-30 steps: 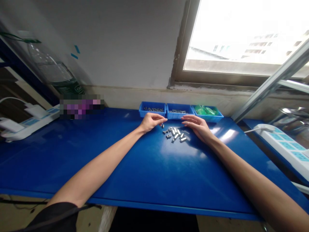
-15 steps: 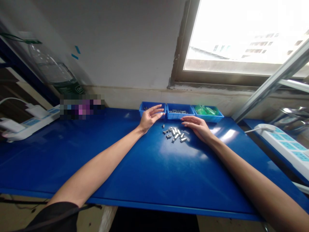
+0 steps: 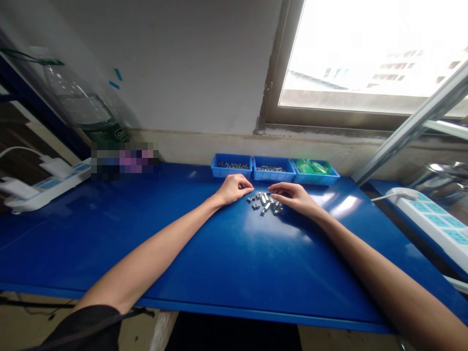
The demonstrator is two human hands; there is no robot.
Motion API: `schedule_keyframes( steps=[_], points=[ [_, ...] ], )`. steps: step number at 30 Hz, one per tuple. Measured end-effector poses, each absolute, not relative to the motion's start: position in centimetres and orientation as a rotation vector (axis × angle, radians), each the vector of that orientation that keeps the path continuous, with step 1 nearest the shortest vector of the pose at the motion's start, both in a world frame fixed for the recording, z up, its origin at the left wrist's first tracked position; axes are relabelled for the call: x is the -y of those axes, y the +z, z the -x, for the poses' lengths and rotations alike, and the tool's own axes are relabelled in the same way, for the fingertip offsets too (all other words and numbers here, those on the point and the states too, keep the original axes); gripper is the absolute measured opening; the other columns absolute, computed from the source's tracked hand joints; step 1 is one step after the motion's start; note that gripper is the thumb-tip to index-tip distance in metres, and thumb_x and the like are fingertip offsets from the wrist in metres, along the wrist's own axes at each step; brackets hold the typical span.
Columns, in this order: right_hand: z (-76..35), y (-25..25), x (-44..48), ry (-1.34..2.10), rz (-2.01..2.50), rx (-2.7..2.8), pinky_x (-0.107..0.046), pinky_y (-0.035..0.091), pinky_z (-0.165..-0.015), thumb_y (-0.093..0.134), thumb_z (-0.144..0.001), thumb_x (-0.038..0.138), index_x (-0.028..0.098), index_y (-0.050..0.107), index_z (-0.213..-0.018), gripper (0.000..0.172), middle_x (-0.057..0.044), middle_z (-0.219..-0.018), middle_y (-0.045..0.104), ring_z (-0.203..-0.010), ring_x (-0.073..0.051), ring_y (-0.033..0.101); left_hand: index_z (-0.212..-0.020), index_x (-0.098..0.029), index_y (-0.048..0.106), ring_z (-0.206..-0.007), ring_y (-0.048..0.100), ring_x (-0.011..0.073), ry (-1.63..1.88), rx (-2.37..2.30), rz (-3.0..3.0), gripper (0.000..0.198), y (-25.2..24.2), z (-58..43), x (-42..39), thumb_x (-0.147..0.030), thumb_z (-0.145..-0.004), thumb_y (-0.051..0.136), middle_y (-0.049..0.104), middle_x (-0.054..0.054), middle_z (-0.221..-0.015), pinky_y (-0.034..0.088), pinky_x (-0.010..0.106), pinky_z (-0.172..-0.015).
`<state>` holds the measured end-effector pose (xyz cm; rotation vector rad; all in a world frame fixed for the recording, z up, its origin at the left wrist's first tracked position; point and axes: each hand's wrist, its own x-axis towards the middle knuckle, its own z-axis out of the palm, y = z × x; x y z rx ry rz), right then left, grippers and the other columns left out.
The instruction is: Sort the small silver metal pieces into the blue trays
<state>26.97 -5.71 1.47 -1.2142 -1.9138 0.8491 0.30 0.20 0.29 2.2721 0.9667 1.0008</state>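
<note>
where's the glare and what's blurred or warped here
Head view: the window is blown out white; its light leaves glare on the blue table beside the right hand; a pixelated block masks the back left; the wide lens bows the table edge; the metal parts show little detail.

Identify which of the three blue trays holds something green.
The right-end tray: it holds green packets, while the middle tray and left tray hold small grey metal parts.

Single head-worn view, forward and down.
Looks across the bench (image 3: 226, 273) from its near edge toward wall (image 3: 183, 73) and window (image 3: 365, 48); left hand (image 3: 234, 189) and right hand (image 3: 294, 197) mid-frame at full arm's reach, trays (image 3: 272, 177) just beyond.
</note>
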Motion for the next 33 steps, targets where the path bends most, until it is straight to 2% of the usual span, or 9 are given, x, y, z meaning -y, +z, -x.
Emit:
schedule_keyframes(
  steps=[4,7,10,18,25,33],
  points=[
    [-27.06,1.37,5.61,0.864,1.215,1.902,-0.041,0.059,-0.091,0.075,-0.087,0.048,0.021,0.078,-0.113,0.037,-0.009,-0.115,0.079,-0.101,-0.028,0.073,-0.086,-0.016,0.083,-0.073,0.070,0.0161,1.062,-0.972,-2.211,0.013,-0.09,-0.32,-0.32,-0.029,-0.081,0.081,0.077,0.008,-0.090,0.059,0.028,-0.070],
    [-27.15,1.25,5.54,0.883,1.204,1.884,-0.042,0.059,-0.091,0.075,-0.087,0.049,0.022,0.078,-0.113,0.038,-0.009,-0.116,0.078,-0.101,-0.028,0.073,-0.091,-0.014,0.082,-0.077,0.073,0.0174,1.112,-0.965,-2.114,0.019,-0.44,-0.37,-0.31,-0.029,-0.078,0.084,0.076,0.010,-0.098,0.063,0.029,-0.072],
    [-27.22,1.16,5.49,0.898,1.198,1.869,-0.042,0.059,-0.092,0.075,-0.086,0.050,0.022,0.078,-0.113,0.038,-0.009,-0.116,0.078,-0.101,-0.028,0.073,-0.091,-0.014,0.082,-0.083,0.075,0.0188,1.112,-0.944,-2.096,0.014,-0.56,-0.39,-0.26,-0.025,-0.083,0.079,0.077,0.011,-0.100,0.065,0.030,-0.077],
    [-27.22,1.16,5.52,0.918,1.204,1.859,-0.042,0.059,-0.093,0.075,-0.087,0.048,0.022,0.078,-0.114,0.038,-0.009,-0.117,0.078,-0.103,-0.029,0.073,-0.088,-0.015,0.078,-0.082,0.071,0.0189,1.001,-0.915,-2.406,0.010,0.03,-0.44,-0.19,-0.022,-0.090,0.071,0.077,0.008,-0.092,0.057,0.031,-0.078],
    [-27.36,0.70,5.21,0.938,1.179,1.826,-0.042,0.059,-0.096,0.077,-0.085,0.047,0.022,0.079,-0.112,0.037,-0.009,-0.118,0.078,-0.104,-0.029,0.074,-0.096,-0.017,0.075,-0.086,0.071,0.0187,0.959,-0.904,-2.435,0.010,0.12,-0.33,0.10,-0.014,-0.091,0.067,0.077,0.005,-0.094,0.056,0.030,-0.082],
    [-27.34,0.79,5.27,0.951,1.169,1.811,-0.044,0.058,-0.097,0.077,-0.085,0.048,0.022,0.079,-0.111,0.037,-0.009,-0.117,0.079,-0.105,-0.030,0.073,-0.115,-0.017,0.076,-0.102,0.071,0.0209,1.089,-0.829,-2.408,0.024,-0.22,-0.46,-0.10,-0.023,-0.101,0.056,0.072,0.011,-0.115,0.055,0.034,-0.097]
  ],
)
